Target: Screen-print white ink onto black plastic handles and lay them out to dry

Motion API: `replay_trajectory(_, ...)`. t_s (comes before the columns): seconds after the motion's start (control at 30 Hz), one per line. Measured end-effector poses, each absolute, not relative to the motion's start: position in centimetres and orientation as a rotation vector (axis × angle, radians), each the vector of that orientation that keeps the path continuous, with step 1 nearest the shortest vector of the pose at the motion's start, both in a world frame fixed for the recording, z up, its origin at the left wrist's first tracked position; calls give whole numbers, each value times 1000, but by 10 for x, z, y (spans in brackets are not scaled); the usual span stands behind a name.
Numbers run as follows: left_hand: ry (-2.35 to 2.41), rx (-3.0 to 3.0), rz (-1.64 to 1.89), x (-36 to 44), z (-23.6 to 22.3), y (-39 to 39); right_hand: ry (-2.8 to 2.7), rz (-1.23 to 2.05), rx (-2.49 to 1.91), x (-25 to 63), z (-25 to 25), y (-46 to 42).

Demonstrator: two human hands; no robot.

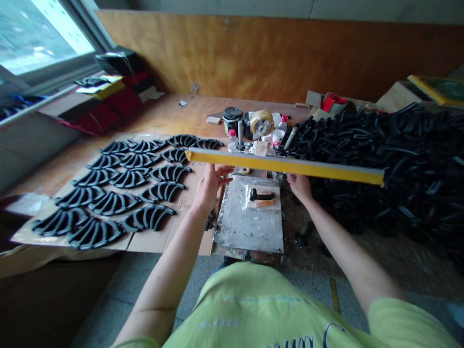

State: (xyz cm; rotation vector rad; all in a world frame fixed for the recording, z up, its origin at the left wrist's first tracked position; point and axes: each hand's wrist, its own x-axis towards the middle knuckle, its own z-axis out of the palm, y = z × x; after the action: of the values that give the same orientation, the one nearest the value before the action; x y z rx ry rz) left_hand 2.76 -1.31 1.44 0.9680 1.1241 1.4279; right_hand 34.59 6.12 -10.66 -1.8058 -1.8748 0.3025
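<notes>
A long yellow bar with a grey top edge (286,165), which looks like the front side of a frame, crosses the view above my hands. My left hand (209,187) is at its left part, thumb and fingers apart and pointing right, with nothing visible in them. Below the bar's right half, my right hand (300,186) has its fingers curled; the bar partly covers them, and what they hold, if anything, is hidden. Between my forearms lies a grey metal plate (250,227). On it, a black curved handle-like part (262,195) rests on a small pad under clear film.
Fanned rows of black curved parts (108,203) cover cardboard (152,240) on the left. A big heap of similar parts (369,159) fills the right. Behind the bar stand a black tub (232,118), a tape roll (262,123) and red-capped bottles (232,139).
</notes>
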Motion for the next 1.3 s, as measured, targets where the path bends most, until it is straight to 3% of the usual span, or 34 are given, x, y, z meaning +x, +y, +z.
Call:
replay_trajectory(0.13, 1153, 773, 1438, 48, -10, -20, -2232, 365, -1569, 304, -128, 14)
replay_trajectory(0.3, 1124, 522, 797, 74, -75, -75, -2340, 223, -1410, 251, -107, -35)
replay_trajectory(0.43, 1218, 464, 879, 50, -102, -102, -2511, 453, -963, 254, -104, -59)
replay_trajectory(0.63, 1729, 362, 1066, -61, -139, -125, -2565, 577, -1485, 387, -144, -74)
replay_trajectory(0.73, 1870, 307, 912, -84, -166, -137, -2593, 605, -1682, 434, -164, -88)
replay_trajectory(0.87, 1944, 480, 636, -87, -183, -133, -2487, 573, -1753, 431, -163, -81)
replay_trajectory(1.07, 1931, 713, 488, -91, -145, -89, -2247, 355, -1532, 340, -132, -29)
replay_trajectory(1.17, 1733, 987, 790, -67, -93, -53, -2389, 321, -1313, 294, -125, -11)
replay_trajectory(1.3, 1334, 1048, 1331, -12, -13, -13, -2491, 247, -1331, 260, -124, -7)
